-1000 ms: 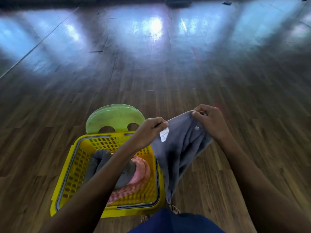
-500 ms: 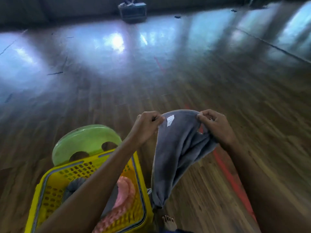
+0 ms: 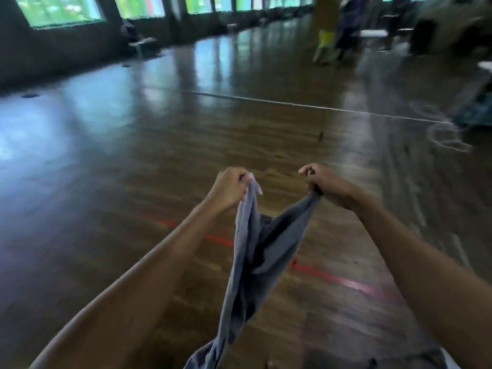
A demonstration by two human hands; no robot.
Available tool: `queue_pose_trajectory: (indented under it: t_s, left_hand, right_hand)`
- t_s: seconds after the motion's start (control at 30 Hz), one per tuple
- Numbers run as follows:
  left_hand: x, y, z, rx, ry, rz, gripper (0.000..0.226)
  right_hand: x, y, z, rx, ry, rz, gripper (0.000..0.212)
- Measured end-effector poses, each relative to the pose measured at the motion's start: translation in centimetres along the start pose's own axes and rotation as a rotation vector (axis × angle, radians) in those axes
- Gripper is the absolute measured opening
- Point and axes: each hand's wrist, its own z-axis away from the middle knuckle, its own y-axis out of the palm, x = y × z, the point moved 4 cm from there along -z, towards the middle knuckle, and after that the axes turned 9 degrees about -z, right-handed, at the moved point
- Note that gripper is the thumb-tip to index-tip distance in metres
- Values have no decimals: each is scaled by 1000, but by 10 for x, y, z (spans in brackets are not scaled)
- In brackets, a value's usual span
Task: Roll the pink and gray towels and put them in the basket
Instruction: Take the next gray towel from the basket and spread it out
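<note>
Head view, blurred: left hand (image 3: 229, 188) and right hand (image 3: 320, 182) each pinch a top corner of the gray towel (image 3: 249, 265), apparently holding it slack above the floor (image 3: 133, 155) to straighten it before rolling.

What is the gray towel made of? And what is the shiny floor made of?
The gray towel looks like soft, matte cloth, maybe cotton or microfiber: it droops and folds limply between the left hand and the right hand gripping it. The floor looks like wood planks with a glossy finish: brown grain lines show, and it mirrors light from the windows.
</note>
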Motion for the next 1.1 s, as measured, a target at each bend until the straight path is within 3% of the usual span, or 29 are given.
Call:
queue_pose_trajectory:
  t_s: [0.1, 0.2, 0.27, 0.47, 0.63, 0.7, 0.93, 1.0, 1.1]
  left_hand:
    - [-52, 39, -33, 74, 84, -20, 28]
    - [-110, 84, -58, 144, 158, -26, 25]
    - [-151, 114, -69, 157, 214, -20, 25]
    - [-254, 216, -108, 171, 215, 76, 25]
    - [-328, 296, -141, 116, 115, 163, 26]
    - [-354, 321, -160, 84, 107, 159, 24]
    - [-415, 356, -209, -142, 35, 240, 24]
    - [-418, 376, -195, -102, 86, 225, 21]
    - [-399, 431, -143, 128, 96, 198, 22]
  right_hand:
    - [-26, -77, 22, -153, 37, 114, 31]
    - [-49, -157, 51, -303, 62, 234, 15]
    - [-65, -212, 67, -402, 77, 326, 18]
    - [-137, -365, 141, -688, 325, 496, 23]
    - [-208, -478, 176, -959, 461, 97, 24]
    - [-225, -522, 179, -1036, 420, -76, 11]
    - [-248, -669, 243, -1477, 178, -218, 28]
    - [-270, -684, 273, -1557, 167, -250, 29]
    - [-326, -670, 320, -1673, 219, -381, 32]
